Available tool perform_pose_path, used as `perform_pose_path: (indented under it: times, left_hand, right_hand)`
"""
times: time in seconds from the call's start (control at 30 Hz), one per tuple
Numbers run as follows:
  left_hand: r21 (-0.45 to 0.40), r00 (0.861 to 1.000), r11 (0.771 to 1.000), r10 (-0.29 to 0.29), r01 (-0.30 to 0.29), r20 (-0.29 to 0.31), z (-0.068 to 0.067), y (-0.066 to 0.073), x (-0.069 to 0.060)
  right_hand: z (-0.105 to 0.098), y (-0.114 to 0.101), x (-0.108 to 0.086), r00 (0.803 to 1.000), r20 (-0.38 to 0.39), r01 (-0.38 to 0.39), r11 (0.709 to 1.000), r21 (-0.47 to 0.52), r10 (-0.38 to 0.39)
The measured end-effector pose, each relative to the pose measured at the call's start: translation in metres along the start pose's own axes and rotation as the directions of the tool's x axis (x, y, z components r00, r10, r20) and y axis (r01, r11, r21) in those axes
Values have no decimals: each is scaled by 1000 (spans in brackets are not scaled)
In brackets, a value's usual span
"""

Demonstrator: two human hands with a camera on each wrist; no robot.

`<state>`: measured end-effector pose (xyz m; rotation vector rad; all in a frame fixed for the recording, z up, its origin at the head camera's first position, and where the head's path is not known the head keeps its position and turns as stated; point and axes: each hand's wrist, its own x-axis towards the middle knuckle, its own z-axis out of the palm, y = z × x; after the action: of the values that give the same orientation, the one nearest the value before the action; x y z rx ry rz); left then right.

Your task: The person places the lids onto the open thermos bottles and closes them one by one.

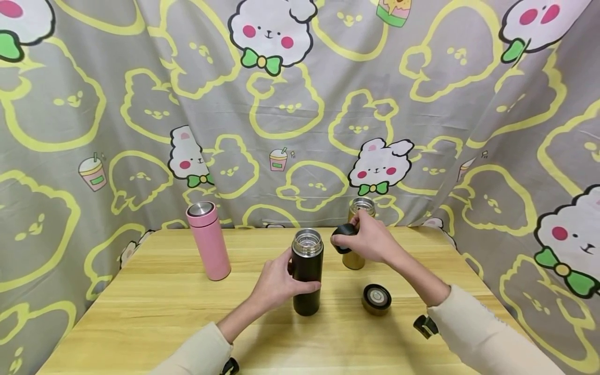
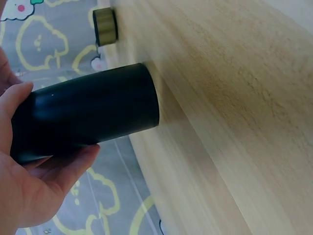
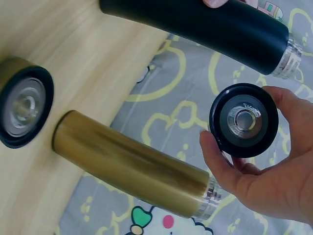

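My left hand grips a black thermos round its body. The thermos stands upright on the table, uncapped, its steel neck showing. Between thumb and fingers my right hand holds a black lid; in the right wrist view its round inner side faces the camera. Behind that hand stands a gold thermos, also uncapped, with a bare steel neck. A gold lid lies inner side up on the table, in front of the gold thermos and right of the black one.
A pink thermos with its lid on stands at the left of the wooden table. A grey curtain with yellow outlines and white cartoon animals hangs behind the table and along both sides.
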<state>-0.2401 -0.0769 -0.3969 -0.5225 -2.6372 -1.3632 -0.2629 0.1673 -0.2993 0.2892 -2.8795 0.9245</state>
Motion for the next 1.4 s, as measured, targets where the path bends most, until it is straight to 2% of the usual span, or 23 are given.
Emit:
perform_pose_path:
  times: [0.27, 0.67, 0.9, 1.17, 1.4]
  left_hand:
    - [15, 1000, 1000, 5, -5, -2, 0, 2, 1]
    - [23, 1000, 1000, 7, -7, -9, 1, 1, 0]
    - [19, 1000, 1000, 2, -2, -10, 1, 1, 0]
    - [8, 1000, 1000, -2, 2, -4, 1, 0, 0]
    - [-13, 1000, 1000, -9, 9, -4, 0, -1, 0]
  right_hand:
    - [-10, -14, 5, 998, -67, 19, 1000, -6, -19]
    - [-20, -35, 7, 993, -104, 58, 995, 83, -49]
    - [-24, -46, 7, 994, -64, 89, 991, 96, -83]
    - [-26, -62, 7, 995, -1, 96, 993, 65, -96]
    - [-23, -70, 4, 994, 11, 103, 991, 90, -104]
